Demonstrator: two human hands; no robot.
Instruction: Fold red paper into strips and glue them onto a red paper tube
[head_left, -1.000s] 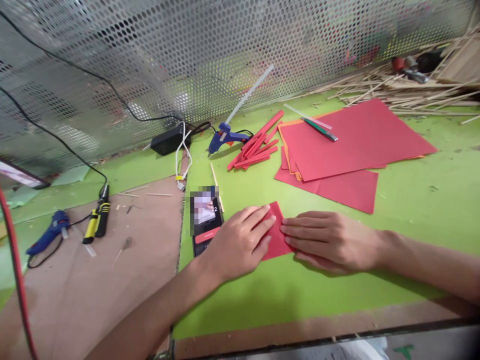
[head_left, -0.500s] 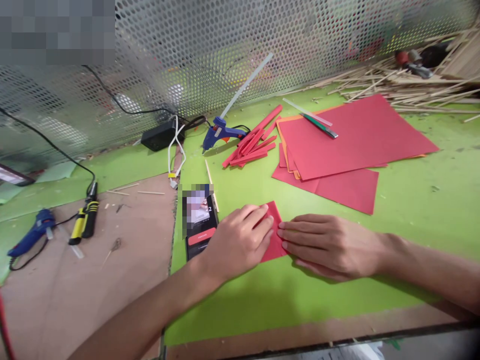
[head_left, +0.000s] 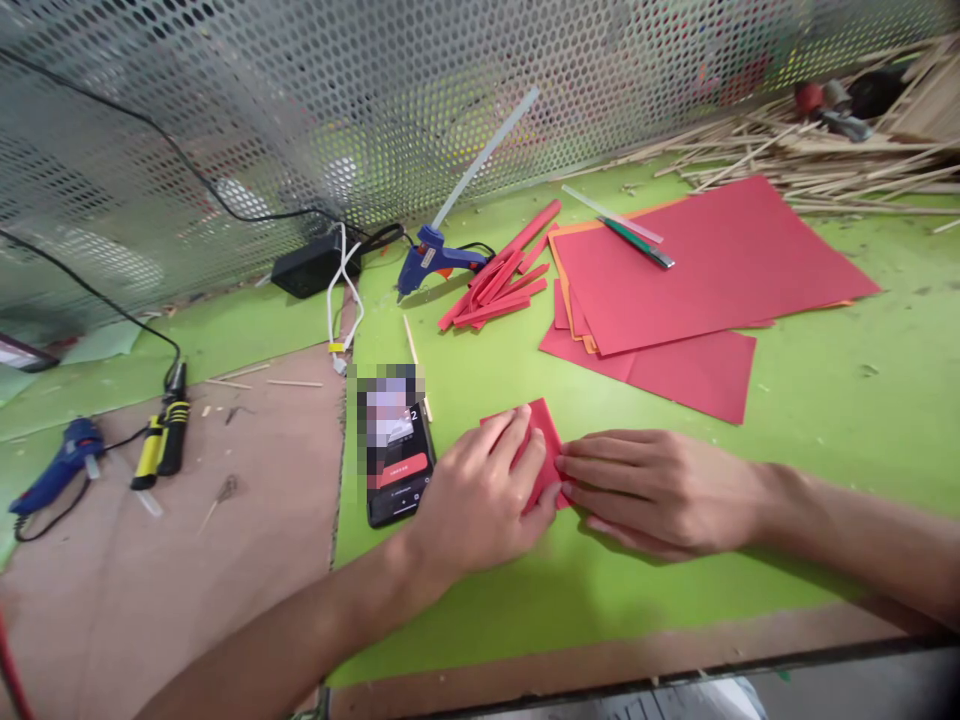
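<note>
A small piece of folded red paper lies flat on the green table top in front of me. My left hand rests on it, palm down, with fingers stretched out and slightly apart, covering much of its left part. From the other side my right hand lies flat, its straight fingers side by side and their tips touching the paper's right edge. Just left of my left hand is a phone with a lit screen. Folded red paper strips are heaped beyond both hands.
Red and orange sheets carry a green cutter knife. A blue glue gun stands near a black power box. Another glue gun and yellow-black pliers lie left. Thin wooden sticks pile up by the mesh wall.
My left hand has shifted its fingers and thumb on the red paper, the thumb now nearer the right fingertips. The right hand stays at the edge. The view has moved slightly.
</note>
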